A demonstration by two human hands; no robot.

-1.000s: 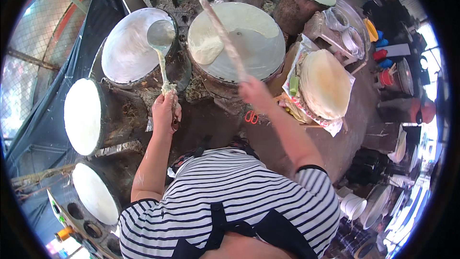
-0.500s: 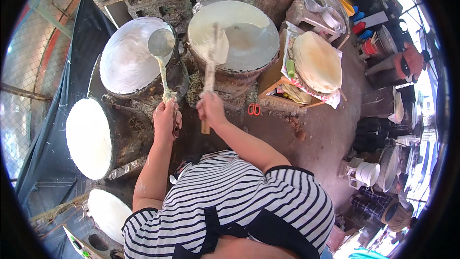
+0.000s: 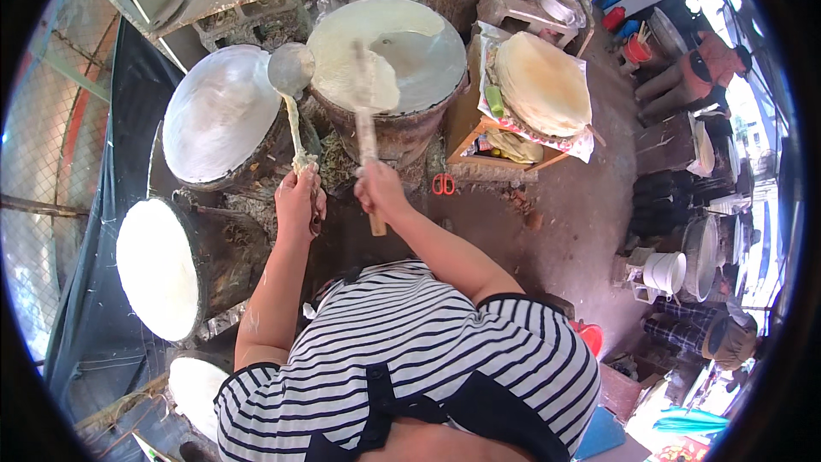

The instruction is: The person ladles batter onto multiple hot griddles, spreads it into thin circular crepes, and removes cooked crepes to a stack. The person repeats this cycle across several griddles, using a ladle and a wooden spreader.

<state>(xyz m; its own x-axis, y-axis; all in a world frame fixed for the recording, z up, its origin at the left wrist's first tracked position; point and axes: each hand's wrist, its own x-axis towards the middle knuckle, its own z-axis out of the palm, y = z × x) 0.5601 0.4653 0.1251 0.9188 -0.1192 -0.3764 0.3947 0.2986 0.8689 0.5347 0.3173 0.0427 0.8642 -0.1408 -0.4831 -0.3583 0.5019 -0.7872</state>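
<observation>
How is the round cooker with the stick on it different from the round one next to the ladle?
The middle griddle is only partly covered with pale batter, and a wooden spreader lies across it. The left griddle is covered all over, with nothing on it. Both are round and domed.

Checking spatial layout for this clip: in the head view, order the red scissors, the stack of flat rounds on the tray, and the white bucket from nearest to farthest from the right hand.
From the right hand:
1. Red scissors, just to its right.
2. Stack of flat rounds, up and right.
3. White bucket, far right on the ground.
</observation>
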